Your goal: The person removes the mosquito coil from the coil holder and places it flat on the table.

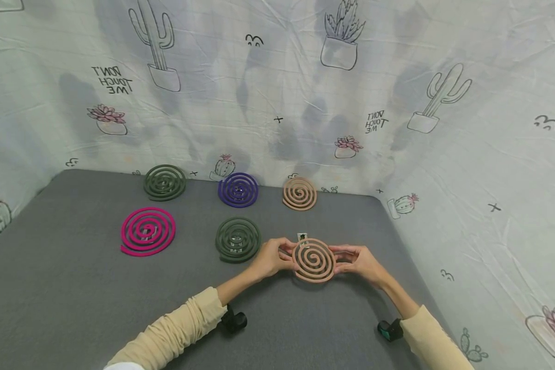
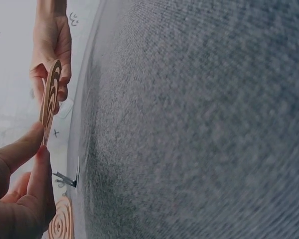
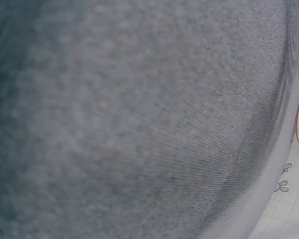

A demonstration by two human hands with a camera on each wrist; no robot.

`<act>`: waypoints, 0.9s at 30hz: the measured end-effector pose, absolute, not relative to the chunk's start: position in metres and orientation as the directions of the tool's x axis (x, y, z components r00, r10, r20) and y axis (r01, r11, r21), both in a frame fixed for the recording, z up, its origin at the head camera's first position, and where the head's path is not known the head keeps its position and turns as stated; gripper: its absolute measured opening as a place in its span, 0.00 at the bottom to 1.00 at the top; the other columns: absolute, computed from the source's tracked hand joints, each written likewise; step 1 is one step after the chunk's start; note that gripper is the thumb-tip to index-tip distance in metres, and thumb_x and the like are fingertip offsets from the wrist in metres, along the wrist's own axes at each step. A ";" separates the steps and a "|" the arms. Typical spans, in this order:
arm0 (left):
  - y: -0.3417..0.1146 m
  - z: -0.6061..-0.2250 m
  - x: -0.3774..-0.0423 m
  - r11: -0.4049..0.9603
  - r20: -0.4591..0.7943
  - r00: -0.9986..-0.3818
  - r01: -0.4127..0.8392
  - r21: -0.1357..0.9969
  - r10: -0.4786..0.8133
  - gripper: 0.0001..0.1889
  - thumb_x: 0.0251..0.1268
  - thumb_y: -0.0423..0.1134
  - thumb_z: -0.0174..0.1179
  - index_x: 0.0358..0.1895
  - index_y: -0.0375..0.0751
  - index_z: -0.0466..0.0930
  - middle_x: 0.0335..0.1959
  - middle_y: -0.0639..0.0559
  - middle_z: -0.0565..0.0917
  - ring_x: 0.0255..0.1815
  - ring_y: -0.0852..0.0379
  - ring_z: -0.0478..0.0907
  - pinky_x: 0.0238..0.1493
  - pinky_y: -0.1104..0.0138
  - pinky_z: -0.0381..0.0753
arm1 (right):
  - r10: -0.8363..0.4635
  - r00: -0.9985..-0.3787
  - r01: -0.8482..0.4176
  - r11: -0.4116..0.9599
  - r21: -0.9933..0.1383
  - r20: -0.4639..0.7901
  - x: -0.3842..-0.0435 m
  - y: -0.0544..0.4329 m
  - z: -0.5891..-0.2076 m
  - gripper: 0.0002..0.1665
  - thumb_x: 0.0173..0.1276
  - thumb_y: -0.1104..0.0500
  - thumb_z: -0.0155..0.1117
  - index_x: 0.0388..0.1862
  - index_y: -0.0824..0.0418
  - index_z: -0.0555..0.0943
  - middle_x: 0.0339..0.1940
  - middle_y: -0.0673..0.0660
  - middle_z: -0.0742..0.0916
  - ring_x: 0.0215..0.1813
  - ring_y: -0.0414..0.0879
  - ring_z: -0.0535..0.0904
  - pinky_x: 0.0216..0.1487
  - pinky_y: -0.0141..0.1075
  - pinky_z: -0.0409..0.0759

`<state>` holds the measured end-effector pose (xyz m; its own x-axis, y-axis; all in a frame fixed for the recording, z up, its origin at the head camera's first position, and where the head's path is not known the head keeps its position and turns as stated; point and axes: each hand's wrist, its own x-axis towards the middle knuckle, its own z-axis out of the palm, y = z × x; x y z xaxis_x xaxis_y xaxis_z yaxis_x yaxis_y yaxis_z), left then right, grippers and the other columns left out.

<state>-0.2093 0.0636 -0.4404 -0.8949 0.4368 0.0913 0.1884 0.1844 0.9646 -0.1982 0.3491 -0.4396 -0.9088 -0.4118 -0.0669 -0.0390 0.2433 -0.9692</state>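
A tan mosquito coil (image 1: pixel 313 260) is held up between both hands, just in front of a small metal coil stand (image 1: pixel 302 237). My left hand (image 1: pixel 274 257) pinches its left edge between thumb and fingers. On the opposite edge, my right hand (image 1: pixel 358 263) grips it the same way. The left wrist view shows the held coil (image 2: pixel 51 97) almost edge-on, raised off the grey surface, with the stand (image 2: pixel 66 179) upright beyond it. The right wrist view mostly faces grey cloth (image 3: pixel 154 119), and the right hand's grip is out of its sight.
Left of the hands lie a dark green coil (image 1: pixel 238 240) and a pink coil (image 1: pixel 148 231). Along the back are another green coil (image 1: pixel 164 182), a purple coil (image 1: pixel 238 190) and a tan coil (image 1: pixel 299 193). A patterned white curtain (image 1: pixel 277 92) encloses the grey table (image 1: pixel 74 298).
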 end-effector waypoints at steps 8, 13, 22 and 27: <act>0.065 -0.439 -0.206 0.195 0.085 -0.890 0.190 0.962 0.448 0.26 0.42 0.28 0.74 0.49 0.27 0.79 0.38 0.40 0.82 0.34 0.48 0.86 0.30 0.72 0.84 | -0.424 -0.902 -0.023 0.248 -0.968 -0.087 -0.194 0.352 -0.440 0.38 0.51 0.70 0.72 0.62 0.78 0.69 0.59 0.74 0.76 0.49 0.39 0.82 0.46 0.32 0.84; 0.065 -0.439 -0.204 0.210 0.076 -0.880 0.195 0.958 0.470 0.25 0.43 0.28 0.74 0.49 0.26 0.78 0.38 0.39 0.82 0.34 0.48 0.86 0.30 0.73 0.84 | -0.437 -0.895 -0.032 0.255 -0.966 -0.086 -0.191 0.354 -0.439 0.38 0.53 0.69 0.72 0.62 0.77 0.69 0.60 0.75 0.75 0.51 0.38 0.82 0.47 0.31 0.84; 0.069 -0.444 -0.203 0.278 0.086 -0.866 0.250 0.928 0.493 0.25 0.42 0.27 0.74 0.47 0.25 0.75 0.43 0.36 0.80 0.32 0.47 0.86 0.30 0.75 0.84 | -0.452 -0.887 -0.033 0.266 -0.963 -0.094 -0.191 0.355 -0.438 0.35 0.55 0.69 0.70 0.62 0.77 0.70 0.61 0.77 0.73 0.51 0.38 0.81 0.48 0.30 0.83; 0.071 -0.447 -0.205 0.306 0.080 -0.868 0.257 0.917 0.490 0.25 0.41 0.26 0.74 0.45 0.24 0.75 0.43 0.35 0.79 0.31 0.47 0.85 0.30 0.74 0.84 | -0.450 -0.884 -0.013 0.289 -0.957 -0.125 -0.192 0.355 -0.436 0.37 0.53 0.67 0.72 0.62 0.75 0.70 0.63 0.75 0.72 0.52 0.40 0.80 0.50 0.31 0.82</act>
<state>-0.2053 0.0714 -0.4465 -0.8683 0.4897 0.0796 0.2568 0.3063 0.9166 -0.1917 0.3550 -0.4360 -0.8841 -0.4504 -0.1245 -0.0125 0.2892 -0.9572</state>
